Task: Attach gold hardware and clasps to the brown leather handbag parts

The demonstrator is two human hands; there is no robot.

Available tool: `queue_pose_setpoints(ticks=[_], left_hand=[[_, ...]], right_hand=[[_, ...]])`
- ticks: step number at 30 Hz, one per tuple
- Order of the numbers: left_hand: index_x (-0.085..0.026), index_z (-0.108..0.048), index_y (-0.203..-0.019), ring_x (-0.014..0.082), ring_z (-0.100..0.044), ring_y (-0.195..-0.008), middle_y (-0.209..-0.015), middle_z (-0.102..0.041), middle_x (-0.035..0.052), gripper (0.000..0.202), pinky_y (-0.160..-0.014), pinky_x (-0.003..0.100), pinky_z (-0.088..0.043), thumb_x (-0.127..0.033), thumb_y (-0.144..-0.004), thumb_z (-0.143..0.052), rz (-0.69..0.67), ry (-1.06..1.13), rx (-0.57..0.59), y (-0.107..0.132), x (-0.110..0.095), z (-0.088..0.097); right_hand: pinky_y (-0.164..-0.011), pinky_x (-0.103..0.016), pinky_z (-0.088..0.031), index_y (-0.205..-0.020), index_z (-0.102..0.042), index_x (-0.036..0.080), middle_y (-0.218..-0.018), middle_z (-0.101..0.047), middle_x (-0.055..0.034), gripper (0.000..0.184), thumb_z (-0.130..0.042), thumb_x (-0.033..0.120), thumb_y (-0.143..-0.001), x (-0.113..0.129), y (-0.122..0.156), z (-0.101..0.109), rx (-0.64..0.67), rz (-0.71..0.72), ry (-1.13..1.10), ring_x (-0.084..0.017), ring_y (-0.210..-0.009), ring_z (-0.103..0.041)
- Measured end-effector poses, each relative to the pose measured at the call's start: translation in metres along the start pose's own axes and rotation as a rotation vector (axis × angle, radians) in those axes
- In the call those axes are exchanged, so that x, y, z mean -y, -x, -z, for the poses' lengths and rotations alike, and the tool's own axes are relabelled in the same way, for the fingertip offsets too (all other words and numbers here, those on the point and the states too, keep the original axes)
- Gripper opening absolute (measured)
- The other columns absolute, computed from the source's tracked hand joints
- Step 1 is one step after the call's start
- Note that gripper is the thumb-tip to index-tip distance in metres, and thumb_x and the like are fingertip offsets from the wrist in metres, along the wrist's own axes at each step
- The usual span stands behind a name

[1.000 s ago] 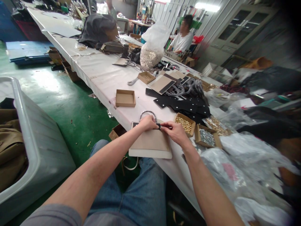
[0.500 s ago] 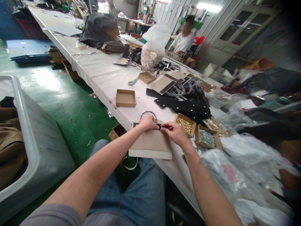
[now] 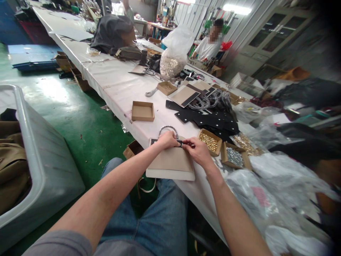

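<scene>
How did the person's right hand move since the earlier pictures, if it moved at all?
Yes, slightly: the bare right hand has shifted left, a little farther from the open brown cardboard box of gold-coloured studs.

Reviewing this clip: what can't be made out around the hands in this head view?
How the black strip meets the tan panel: the left hand and right hand cover it.
Lower part of the metal ring: hidden by the left hand.
Single studs in the cardboard tray: too small to tell apart.
Contents of the plastic sacks: hidden by the cloudy plastic.
</scene>
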State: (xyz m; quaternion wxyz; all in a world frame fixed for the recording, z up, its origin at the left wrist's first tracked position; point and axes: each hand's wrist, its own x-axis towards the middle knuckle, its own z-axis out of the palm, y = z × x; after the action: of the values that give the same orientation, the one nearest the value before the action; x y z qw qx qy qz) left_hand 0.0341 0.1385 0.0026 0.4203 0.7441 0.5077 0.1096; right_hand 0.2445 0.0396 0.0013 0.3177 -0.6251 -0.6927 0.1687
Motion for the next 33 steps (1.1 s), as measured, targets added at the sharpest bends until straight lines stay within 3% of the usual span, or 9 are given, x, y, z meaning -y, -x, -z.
queue_pose_setpoints(ticks=[10,18,24,27,33], left_hand=[[-0.027,-0.077,-0.108,0.0217,-0.075,-0.097,-0.105,-0.082,0.0014,0.038,-0.076,0.025,-0.051,-0.045,-0.077,-0.091,0.024,-0.006,0.020,0.001,-0.001,0.002],[-0.026,-0.077,-0.105,0.0232,-0.076,-0.099,-0.105,-0.082,0.0019,0.039,-0.081,0.027,-0.055,-0.043,-0.074,-0.094,0.016,0.005,0.007,0.007,-0.004,0.006],[-0.026,-0.077,-0.107,0.0235,-0.076,-0.099,-0.104,-0.082,0.0024,0.039,-0.082,0.027,-0.055,-0.043,-0.077,-0.093,-0.004,-0.010,-0.007,0.006,-0.004,0.004],[-0.025,-0.077,-0.106,0.0235,-0.076,-0.097,-0.103,-0.082,0.0029,0.037,-0.080,0.028,-0.054,-0.042,-0.077,-0.093,-0.010,-0.007,-0.006,0.004,-0.002,0.003],[-0.026,-0.076,-0.107,0.0234,-0.076,-0.099,-0.106,-0.082,0.0025,0.038,-0.080,0.028,-0.054,-0.044,-0.078,-0.092,-0.013,-0.027,0.005,0.002,0.000,0.003]], right_hand=[[-0.085,-0.045,-0.057,-0.110,-0.081,0.029,-0.110,-0.077,-0.0079,0.016,-0.068,0.039,-0.108,0.004,0.004,-0.002,-0.002,0.062,0.049,-0.029,-0.098,-0.072],[-0.086,-0.047,-0.059,-0.127,-0.080,0.030,-0.116,-0.074,-0.0074,0.025,-0.075,0.041,-0.105,0.005,0.011,0.006,0.074,0.082,0.034,-0.026,-0.090,-0.069],[-0.095,-0.049,-0.059,-0.151,-0.072,0.034,-0.126,-0.069,-0.0090,0.044,-0.067,0.031,-0.107,0.004,0.009,0.001,0.112,0.124,0.064,-0.030,-0.106,-0.069],[-0.101,-0.049,-0.057,-0.138,-0.077,0.032,-0.130,-0.067,-0.0097,0.033,-0.064,0.028,-0.107,0.004,0.008,0.000,0.145,0.155,0.065,-0.031,-0.116,-0.068],[-0.089,-0.046,-0.056,-0.123,-0.073,0.030,-0.115,-0.070,-0.0068,0.021,-0.067,0.025,-0.103,0.008,0.010,0.001,0.082,0.125,0.022,-0.028,-0.097,-0.066]])
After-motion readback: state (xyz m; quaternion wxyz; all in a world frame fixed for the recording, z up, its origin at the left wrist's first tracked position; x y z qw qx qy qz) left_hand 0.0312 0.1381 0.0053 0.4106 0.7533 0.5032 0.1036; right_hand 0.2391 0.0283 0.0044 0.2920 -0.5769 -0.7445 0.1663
